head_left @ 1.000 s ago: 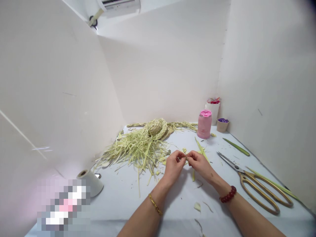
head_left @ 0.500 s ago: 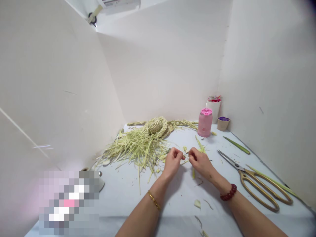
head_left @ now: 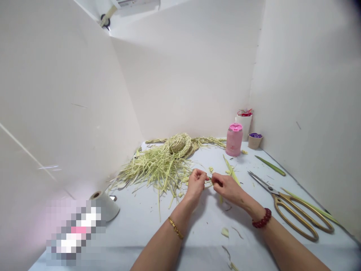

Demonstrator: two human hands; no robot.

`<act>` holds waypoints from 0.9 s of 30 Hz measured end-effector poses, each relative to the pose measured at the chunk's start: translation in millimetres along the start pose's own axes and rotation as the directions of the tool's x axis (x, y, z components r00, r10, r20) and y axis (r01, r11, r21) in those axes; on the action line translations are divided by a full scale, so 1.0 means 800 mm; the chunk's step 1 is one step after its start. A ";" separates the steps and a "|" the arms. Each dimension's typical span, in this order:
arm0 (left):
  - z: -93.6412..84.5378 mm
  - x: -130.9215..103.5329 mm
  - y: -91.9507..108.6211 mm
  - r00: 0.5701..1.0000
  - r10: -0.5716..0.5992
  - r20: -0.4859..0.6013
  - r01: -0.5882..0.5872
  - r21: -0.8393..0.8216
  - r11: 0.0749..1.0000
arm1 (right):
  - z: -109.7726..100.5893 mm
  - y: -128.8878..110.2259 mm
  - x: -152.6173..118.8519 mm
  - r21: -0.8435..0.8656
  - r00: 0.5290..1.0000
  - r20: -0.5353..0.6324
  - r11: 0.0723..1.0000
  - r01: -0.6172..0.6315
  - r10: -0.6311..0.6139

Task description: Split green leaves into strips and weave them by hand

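Close together over the middle of the table, my left hand [head_left: 197, 183] and my right hand [head_left: 227, 187] are both closed in a pinch. Their fingertips almost meet, and a small dark, thin bit seems to lie between them, too small to name. Just left of my left hand spreads a loose heap of pale green plant strips [head_left: 158, 165]. Behind that heap sits a coiled braid of the same fibre [head_left: 180, 143]. A yellow-green leaf piece [head_left: 231, 169] lies beyond my right hand, and small leaf scraps [head_left: 225, 232] are scattered in front.
Large gold-handled scissors [head_left: 296, 216] lie on the right with blades slightly apart, near a green leaf blade [head_left: 270, 165]. A pink bottle [head_left: 234, 141], a white cup [head_left: 245, 122] and a small brown cup [head_left: 255, 141] stand at the back right. A white roll [head_left: 105, 207] stands left; walls surround the table.
My right hand has shifted slightly left, so the fingertips of both hands are closer together. The white roll at the left shows more fully. The other things lie as before.
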State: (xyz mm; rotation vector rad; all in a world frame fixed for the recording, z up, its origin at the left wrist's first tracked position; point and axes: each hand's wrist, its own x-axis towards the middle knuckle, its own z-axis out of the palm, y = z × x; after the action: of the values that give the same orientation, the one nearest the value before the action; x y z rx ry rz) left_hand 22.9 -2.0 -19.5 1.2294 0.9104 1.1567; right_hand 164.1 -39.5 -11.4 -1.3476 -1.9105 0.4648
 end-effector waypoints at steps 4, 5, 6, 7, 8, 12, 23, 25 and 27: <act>-0.001 0.000 0.003 1.000 -0.020 0.006 0.020 -0.004 1.000 | -0.002 -0.001 0.000 0.059 0.999 0.049 0.998 -0.002 -0.001; -0.003 0.001 0.005 1.000 -0.025 0.008 0.025 -0.012 1.000 | -0.005 0.000 0.000 0.086 0.999 0.051 0.996 -0.015 0.010; -0.005 0.003 0.007 1.000 -0.030 0.011 0.030 -0.030 0.999 | -0.008 0.001 0.000 0.115 0.998 0.048 0.993 -0.032 0.026; -0.008 0.005 0.010 0.999 -0.038 0.009 0.038 -0.055 0.998 | -0.013 0.003 0.001 0.139 0.998 0.036 0.989 -0.052 0.048; -0.012 0.008 0.013 0.999 -0.047 0.001 0.047 -0.083 0.995 | -0.018 0.005 0.001 0.151 0.997 0.013 0.986 -0.076 0.075; -0.024 0.016 0.023 0.993 -0.042 -0.110 0.027 -0.136 0.990 | -0.045 0.021 0.003 0.069 0.964 -0.173 0.979 -0.192 0.202; -0.047 0.032 0.040 0.846 0.385 -0.368 -0.282 0.303 0.910 | -0.060 0.065 0.007 0.214 0.662 -0.589 0.880 -0.425 0.463; -0.064 0.035 0.052 0.801 0.483 -0.355 -0.274 0.500 0.822 | -0.059 0.070 0.007 0.171 0.668 -0.600 0.887 -0.429 0.439; -0.077 0.033 0.064 0.800 0.530 -0.280 -0.166 0.746 0.644 | -0.058 0.074 0.006 0.116 0.688 -0.592 0.889 -0.443 0.421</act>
State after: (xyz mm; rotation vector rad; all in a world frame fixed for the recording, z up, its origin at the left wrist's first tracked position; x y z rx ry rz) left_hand -39.3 35.5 23.8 1.8426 1.6394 1.5546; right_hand 235.9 -17.6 -18.1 -1.7271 -1.0680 0.1753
